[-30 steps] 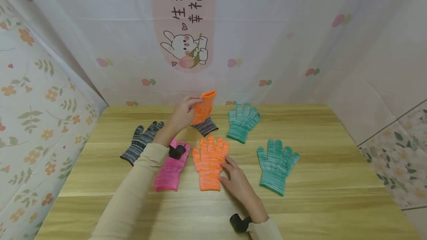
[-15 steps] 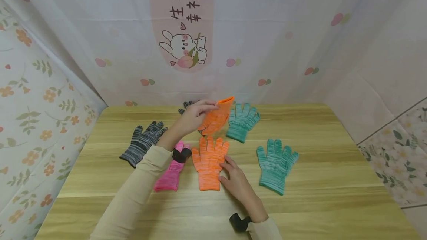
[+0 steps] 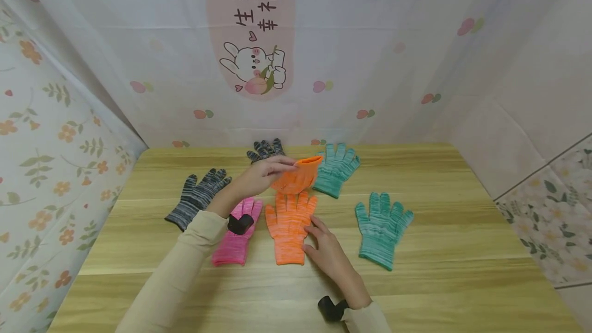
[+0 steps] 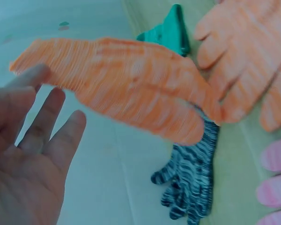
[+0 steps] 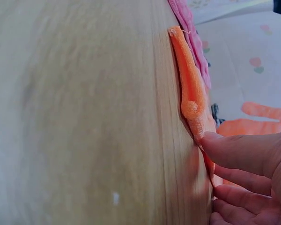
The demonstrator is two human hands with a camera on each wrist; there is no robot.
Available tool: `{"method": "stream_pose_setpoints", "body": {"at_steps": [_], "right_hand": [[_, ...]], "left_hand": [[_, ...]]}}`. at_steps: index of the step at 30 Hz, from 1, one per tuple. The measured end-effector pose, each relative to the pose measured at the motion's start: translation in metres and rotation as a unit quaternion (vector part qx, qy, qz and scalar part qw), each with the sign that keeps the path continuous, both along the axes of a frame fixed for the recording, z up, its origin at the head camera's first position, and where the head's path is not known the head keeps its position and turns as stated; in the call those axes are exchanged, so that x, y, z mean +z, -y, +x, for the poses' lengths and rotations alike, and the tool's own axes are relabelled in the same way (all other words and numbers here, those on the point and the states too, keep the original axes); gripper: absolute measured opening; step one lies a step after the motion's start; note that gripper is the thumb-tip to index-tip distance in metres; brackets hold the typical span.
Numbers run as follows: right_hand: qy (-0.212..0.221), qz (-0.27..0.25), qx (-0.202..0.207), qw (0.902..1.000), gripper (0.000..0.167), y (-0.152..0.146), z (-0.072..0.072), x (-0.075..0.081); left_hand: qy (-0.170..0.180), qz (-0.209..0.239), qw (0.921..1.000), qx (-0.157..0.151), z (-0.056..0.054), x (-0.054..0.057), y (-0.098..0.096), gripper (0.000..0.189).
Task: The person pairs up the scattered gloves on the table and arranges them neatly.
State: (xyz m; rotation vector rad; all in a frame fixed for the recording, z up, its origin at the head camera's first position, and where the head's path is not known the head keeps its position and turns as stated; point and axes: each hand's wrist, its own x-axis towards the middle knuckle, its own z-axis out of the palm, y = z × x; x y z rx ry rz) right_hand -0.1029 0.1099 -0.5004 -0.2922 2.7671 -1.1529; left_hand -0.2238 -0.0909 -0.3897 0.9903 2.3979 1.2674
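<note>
My left hand [image 3: 264,174] pinches an orange knit glove [image 3: 301,177] by its cuff. The cuff's opening faces up, and the glove's fingers hang down over the fingertips of a second orange glove [image 3: 290,240] lying flat. In the left wrist view the held glove [image 4: 131,89] stretches out from my thumb and fingertips, clear of the table at the cuff. My right hand [image 3: 329,255] rests on the table at the flat glove's right edge, fingers relaxed. In the right wrist view its thumb and fingertips touch that edge near the cuff.
A pink glove [image 3: 231,247] lies left of the flat orange one, partly under my left wrist. Two dark striped gloves, one farther left [image 3: 194,199] and one at the back [image 3: 265,149], lie beyond it. Two green gloves [image 3: 334,173] [image 3: 381,235] are on the right. A curtain [image 3: 370,66] hangs behind the table.
My left hand has carried the orange glove right and then down toward the flat orange glove, uncovering part of the back dark glove. The right hand has stayed in place.
</note>
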Motion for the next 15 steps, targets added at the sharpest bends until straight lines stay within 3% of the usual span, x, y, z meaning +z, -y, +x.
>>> {"method": "stream_pose_setpoints", "body": {"at_steps": [6,12,15], "right_hand": [[0.002,0.002,-0.002,1.0000,0.042,0.001,0.000,0.001],[0.008,0.004,-0.003,1.0000,0.041,0.002,0.000,0.001],[0.002,0.005,-0.006,1.0000,0.042,0.002,-0.001,0.001]], "left_hand": [[0.033,-0.018,0.9990,-0.024,0.017,-0.010,0.013,0.035],[0.014,-0.040,0.9965,-0.071,0.041,-0.025,0.023,0.036],[0.024,-0.057,0.9943,-0.087,0.054,-0.034,0.025,0.041]]}}
